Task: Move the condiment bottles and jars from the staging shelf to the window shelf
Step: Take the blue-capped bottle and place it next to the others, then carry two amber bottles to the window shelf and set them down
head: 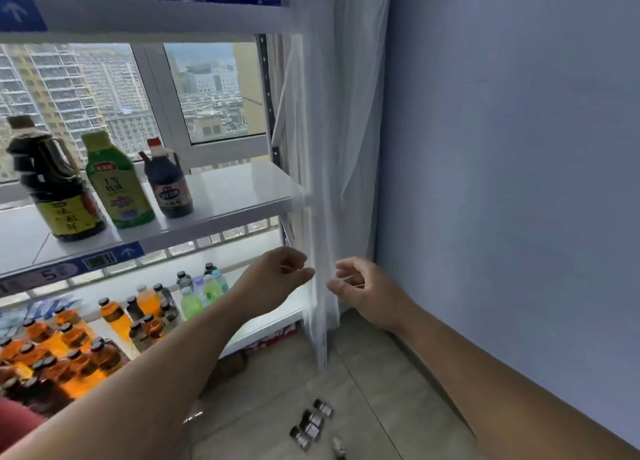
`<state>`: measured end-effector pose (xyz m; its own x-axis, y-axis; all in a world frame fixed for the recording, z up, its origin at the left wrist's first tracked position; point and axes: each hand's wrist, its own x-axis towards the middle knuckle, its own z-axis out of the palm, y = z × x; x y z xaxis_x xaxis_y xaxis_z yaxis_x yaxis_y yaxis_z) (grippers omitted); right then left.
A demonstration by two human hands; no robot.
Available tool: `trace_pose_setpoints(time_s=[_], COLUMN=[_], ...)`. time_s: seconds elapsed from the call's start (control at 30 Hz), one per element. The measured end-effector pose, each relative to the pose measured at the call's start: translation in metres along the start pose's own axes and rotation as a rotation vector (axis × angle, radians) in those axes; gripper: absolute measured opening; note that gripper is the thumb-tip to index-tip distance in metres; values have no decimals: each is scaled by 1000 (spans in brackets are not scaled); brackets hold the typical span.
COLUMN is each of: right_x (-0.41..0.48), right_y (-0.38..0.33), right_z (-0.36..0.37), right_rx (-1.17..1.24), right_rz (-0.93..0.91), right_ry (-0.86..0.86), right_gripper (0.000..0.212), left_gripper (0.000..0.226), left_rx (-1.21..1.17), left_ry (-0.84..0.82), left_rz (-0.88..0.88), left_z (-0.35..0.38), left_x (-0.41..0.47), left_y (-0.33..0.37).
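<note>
Shelving of white metal (239,189) stands at the window, with a sheer white curtain (349,113) just beside its right post. Three condiment bottles stand in a row on its middle board: a large dark handled bottle with a yellow label (57,189), a green plastic bottle (116,186) and a small dark red-capped bottle (168,182). Lower, the left hand (277,276) and the right hand (360,286) hover empty on either side of that post, fingers loosely curled.

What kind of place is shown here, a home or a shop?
Probably a small shop or stockroom, high up in a building: white metal shelving carries blue numbered labels, many drink bottles stand crowded below, and the window shows tower blocks.
</note>
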<state>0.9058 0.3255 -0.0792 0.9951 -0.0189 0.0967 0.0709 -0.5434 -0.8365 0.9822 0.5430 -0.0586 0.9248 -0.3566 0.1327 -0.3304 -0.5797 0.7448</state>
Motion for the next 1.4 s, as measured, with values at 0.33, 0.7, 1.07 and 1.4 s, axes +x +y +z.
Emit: trace_pose_setpoints(time_s=[0.33, 0.7, 1.07, 1.4], right_x=[-136, -299, -457, -620], right_y=[1, -21, -51, -48], right_z=[-49, -39, -33, -90], right_rx=[21, -443, -785, -823], right_rz=[79, 188, 362, 471], right_ry=[155, 209, 143, 256], right_gripper=[58, 67, 71, 71], left_gripper=[16, 41, 60, 63], left_rx=[-85, 452, 690, 660], left_ry=[-131, -286, -404, -486], left_rz=[96, 392, 524, 717], left_z=[38, 50, 87, 163], left_x=[-98, -228, -347, -435], left_y=[76, 111, 149, 248])
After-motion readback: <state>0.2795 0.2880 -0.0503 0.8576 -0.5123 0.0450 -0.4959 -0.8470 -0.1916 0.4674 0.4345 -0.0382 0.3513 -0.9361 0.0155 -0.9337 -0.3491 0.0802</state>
